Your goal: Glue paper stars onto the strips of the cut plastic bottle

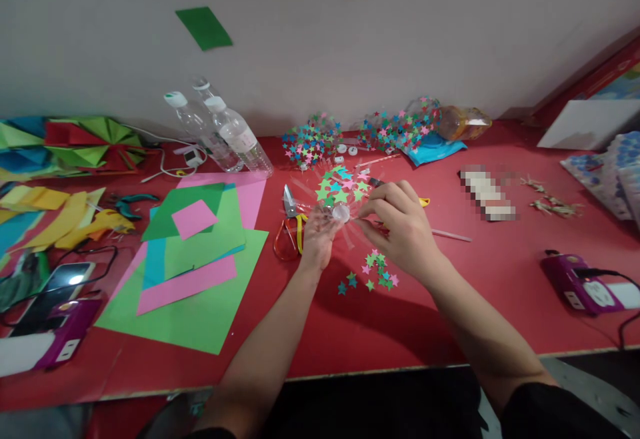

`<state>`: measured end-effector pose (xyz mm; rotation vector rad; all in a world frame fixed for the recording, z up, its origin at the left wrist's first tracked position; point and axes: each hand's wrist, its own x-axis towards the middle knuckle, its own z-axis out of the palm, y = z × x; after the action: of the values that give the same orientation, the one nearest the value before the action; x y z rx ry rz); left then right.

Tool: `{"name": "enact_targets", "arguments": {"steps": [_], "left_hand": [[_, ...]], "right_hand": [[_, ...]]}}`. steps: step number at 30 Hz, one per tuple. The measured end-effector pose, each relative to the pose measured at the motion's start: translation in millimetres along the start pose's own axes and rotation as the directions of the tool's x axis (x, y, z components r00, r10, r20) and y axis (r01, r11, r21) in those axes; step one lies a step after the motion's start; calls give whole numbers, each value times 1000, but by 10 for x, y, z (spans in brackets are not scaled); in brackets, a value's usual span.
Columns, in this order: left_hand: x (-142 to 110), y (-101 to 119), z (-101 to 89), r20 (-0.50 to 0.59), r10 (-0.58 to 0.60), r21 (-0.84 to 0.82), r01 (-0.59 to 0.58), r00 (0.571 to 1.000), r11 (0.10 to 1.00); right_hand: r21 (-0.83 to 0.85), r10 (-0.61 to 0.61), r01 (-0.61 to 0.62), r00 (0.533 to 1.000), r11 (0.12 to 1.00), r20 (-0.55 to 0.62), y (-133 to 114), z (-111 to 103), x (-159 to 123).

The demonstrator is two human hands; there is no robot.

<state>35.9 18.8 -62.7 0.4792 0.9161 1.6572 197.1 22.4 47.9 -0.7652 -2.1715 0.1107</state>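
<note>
My left hand [319, 234] is closed around the neck of a clear plastic bottle top [341, 212]. The bottle top is cut into strips that splay outward, and green, blue and pink paper stars [340, 189] cover the far strips. My right hand [400, 226] is pinched at the right side of the neck; what lies between its fingertips is too small to make out. Loose paper stars [377, 271] lie on the table just below both hands. Scissors with red and yellow handles [290, 219] rest beside my left hand.
Coloured paper sheets [200, 239] are stacked at the left. Clear bottles [240, 136] stand by the wall. Two star-covered pieces [313, 140], a blue packet [434, 149] and a tipped jar [463, 122] lie at the back. Purple power adapters [583, 282] flank the red table [380, 339].
</note>
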Motion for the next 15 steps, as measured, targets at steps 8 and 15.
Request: {"name": "enact_targets", "arguments": {"steps": [8, 15], "left_hand": [[-19, -4, 27, 14, 32, 28, -33, 999, 999], [9, -10, -8, -1, 38, -5, -38, 999, 999]], "right_hand": [[-34, 5, -5, 1000, 999, 24, 16, 11, -6], [-30, -7, 9, 999, 1000, 49, 10, -167, 41]]}}
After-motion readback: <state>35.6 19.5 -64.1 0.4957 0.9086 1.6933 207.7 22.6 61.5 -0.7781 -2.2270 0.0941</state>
